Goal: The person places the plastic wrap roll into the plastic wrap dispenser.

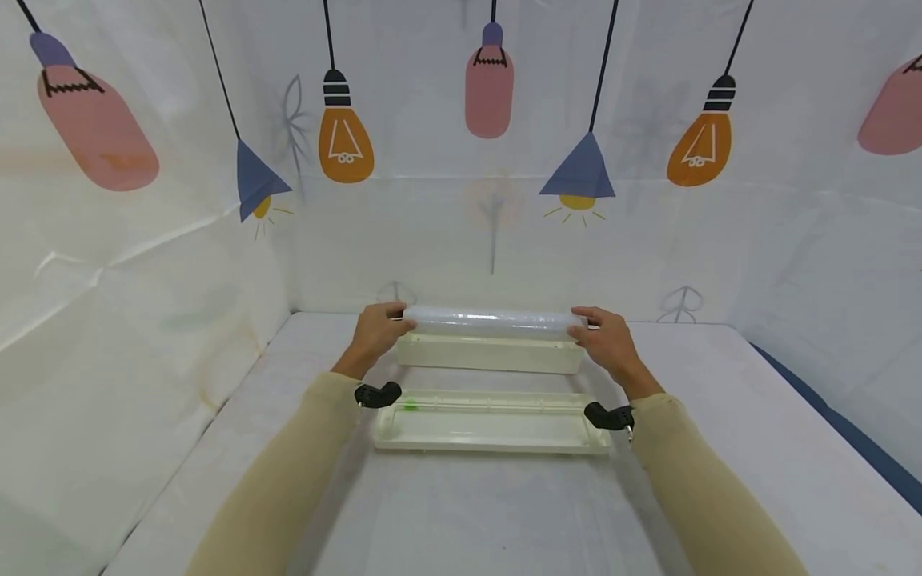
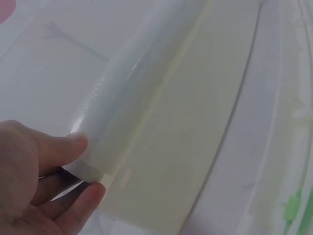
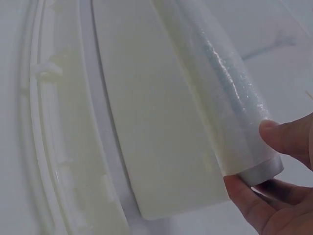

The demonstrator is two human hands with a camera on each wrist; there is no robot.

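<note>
A roll of cling film [image 1: 497,322] lies level between my two hands, over the top of a long cream box [image 1: 490,354]. My left hand [image 1: 376,330] grips its left end, thumb on the near side and fingers at the end face. At the other end my right hand [image 1: 605,340] pinches the roll, and the right wrist view shows the grey core end [image 3: 261,171] between thumb and fingers. The box's long flat front wall [image 2: 161,142] shows just below the roll. Its inside is hidden by the roll.
Nearer to me lies a cream lid [image 1: 493,432] with a raised rim and a small green piece [image 1: 410,406] at its left. A white cover lies over the table [image 1: 475,512]. White sheeting printed with lamps [image 1: 493,240] hangs behind and on both sides.
</note>
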